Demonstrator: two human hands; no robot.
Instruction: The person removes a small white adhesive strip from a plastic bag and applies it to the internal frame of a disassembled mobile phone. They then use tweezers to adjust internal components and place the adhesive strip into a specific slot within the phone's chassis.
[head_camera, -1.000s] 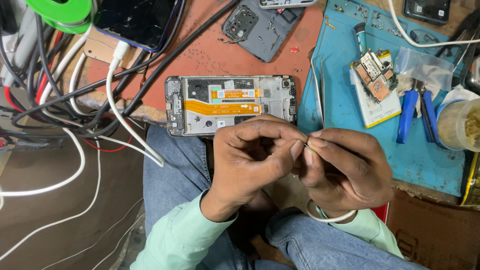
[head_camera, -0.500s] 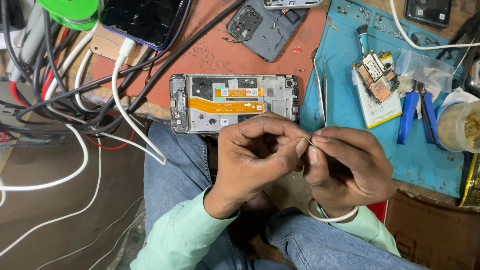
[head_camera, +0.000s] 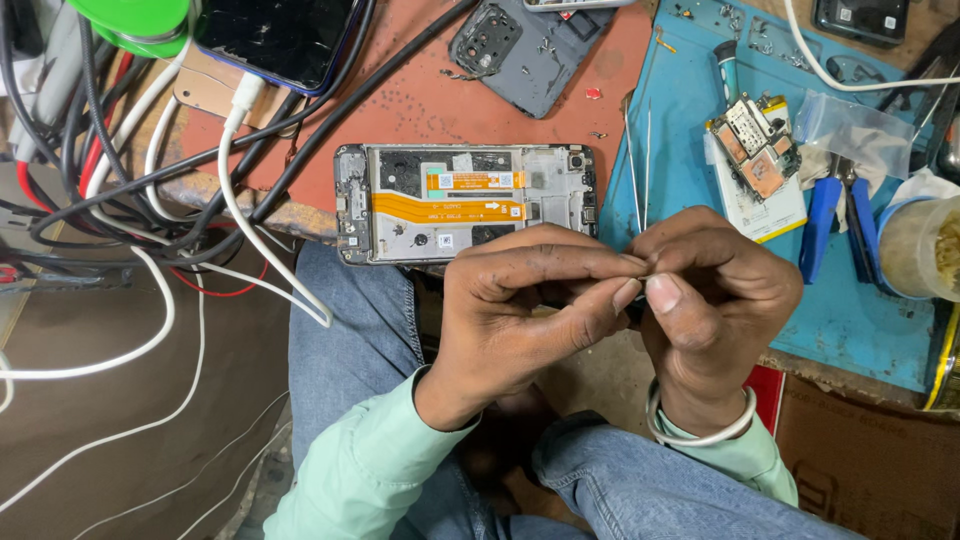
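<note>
Held part: a tiny piece, mostly hidden, pinched between my left hand (head_camera: 530, 320) and right hand (head_camera: 715, 300), just in front of the opened phone frame (head_camera: 465, 203).
Grip: both hands clenched fingertip to fingertip on it; I cannot tell its shape.
Handling: I judge it light, small, easily dropped; hold it by its edges.
Count: one phone frame, one grey back cover (head_camera: 535, 50), one circuit board (head_camera: 755, 150), one blue-handled pliers (head_camera: 840, 225).
</note>
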